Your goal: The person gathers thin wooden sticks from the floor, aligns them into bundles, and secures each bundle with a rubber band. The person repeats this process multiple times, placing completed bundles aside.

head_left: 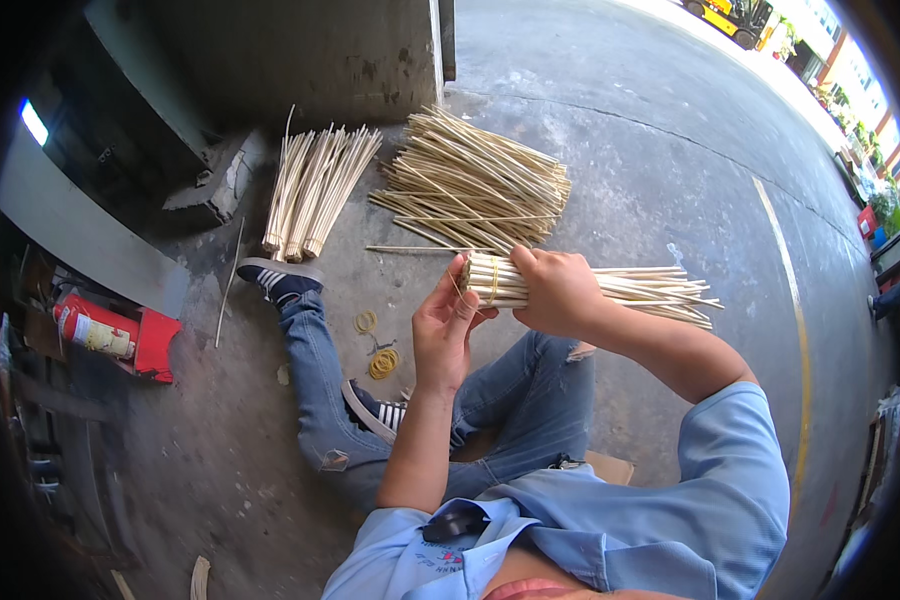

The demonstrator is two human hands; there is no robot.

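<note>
A bundle of thin pale sticks [660, 292] lies crosswise in front of me, its even ends at the left and its loose ends fanning out to the right. My right hand [558, 290] is wrapped round it from above, close to the even end. A yellowish rubber band [494, 280] circles the bundle between my two hands. At the even end, the fingers of my left hand [444, 322] are bent, with a thin band loop stretched at the thumb and forefinger. Several loose rubber bands [383, 363] lie on the floor between my legs.
Beyond my foot stand tied stick bundles [310, 190] side by side. A big heap of loose sticks [480, 180] lies right of them, with a single stick [420, 249] in front. On the left are a red fire extinguisher [95, 326] and a concrete block [220, 180].
</note>
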